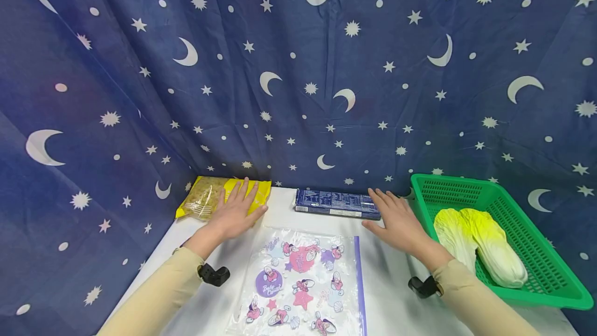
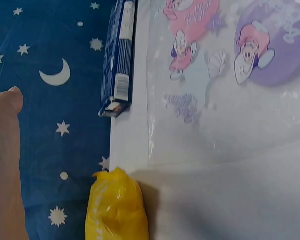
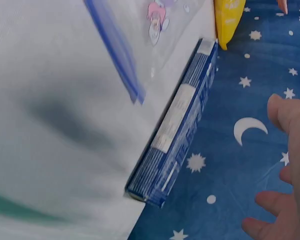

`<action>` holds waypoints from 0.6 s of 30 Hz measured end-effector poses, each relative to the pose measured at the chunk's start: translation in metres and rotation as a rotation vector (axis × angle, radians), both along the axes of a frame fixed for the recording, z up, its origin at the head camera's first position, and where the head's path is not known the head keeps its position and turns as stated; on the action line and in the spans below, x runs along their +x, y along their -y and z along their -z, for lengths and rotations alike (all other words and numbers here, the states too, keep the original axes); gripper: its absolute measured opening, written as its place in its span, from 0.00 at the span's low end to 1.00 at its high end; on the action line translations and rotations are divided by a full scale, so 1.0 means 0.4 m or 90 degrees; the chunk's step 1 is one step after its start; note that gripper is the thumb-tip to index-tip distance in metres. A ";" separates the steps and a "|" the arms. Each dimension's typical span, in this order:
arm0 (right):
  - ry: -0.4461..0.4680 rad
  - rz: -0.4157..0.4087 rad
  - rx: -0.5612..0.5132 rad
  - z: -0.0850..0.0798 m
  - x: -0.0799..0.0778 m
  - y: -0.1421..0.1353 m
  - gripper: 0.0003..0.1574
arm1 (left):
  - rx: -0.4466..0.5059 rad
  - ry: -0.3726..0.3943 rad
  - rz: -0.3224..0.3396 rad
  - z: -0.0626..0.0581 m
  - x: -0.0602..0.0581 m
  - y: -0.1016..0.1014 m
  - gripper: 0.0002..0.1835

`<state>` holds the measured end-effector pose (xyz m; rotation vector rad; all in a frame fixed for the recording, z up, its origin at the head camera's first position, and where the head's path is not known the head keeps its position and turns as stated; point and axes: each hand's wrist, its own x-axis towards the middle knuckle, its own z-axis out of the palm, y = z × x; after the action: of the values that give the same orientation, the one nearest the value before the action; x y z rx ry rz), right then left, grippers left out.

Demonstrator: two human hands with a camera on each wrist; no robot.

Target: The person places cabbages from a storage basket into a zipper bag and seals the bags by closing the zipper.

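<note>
My left hand (image 1: pixel 237 212) is spread with straight fingers above the table, in front of a yellow bag with a clear window (image 1: pixel 205 197); it grips nothing. My right hand (image 1: pixel 395 222) also has its fingers extended, near the right end of a dark blue box (image 1: pixel 333 203). Both wrist views show a gap between the hand and the things below. Between my forearms lies a flat clear zip bag (image 1: pixel 298 284) with pink and purple cartoon prints and a purple slider edge. The left wrist view shows the yellow bag (image 2: pixel 117 207) end-on; the blue box (image 3: pixel 175 125) appears whole in the right one.
At the right stands a green plastic basket (image 1: pixel 543 222) holding Chinese cabbage (image 1: pixel 496 250). A dark blue curtain (image 1: pixel 298 66) with moons and stars hangs right behind the white table (image 1: pixel 392 294) and along its left side.
</note>
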<state>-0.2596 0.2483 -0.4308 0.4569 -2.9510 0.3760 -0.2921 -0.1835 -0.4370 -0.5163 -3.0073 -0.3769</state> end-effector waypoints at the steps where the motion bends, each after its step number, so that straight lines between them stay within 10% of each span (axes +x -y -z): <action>1: -0.005 -0.004 -0.004 0.000 0.002 0.003 0.57 | 0.005 0.002 0.003 -0.002 0.003 -0.004 0.46; 18: -0.079 -0.051 -0.027 0.015 0.039 0.032 0.47 | 0.049 0.007 0.089 -0.013 0.060 -0.071 0.49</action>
<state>-0.2439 0.2356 -0.4367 0.5724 -2.8053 0.4034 -0.2681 -0.1551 -0.4318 -0.7230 -2.9614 -0.5045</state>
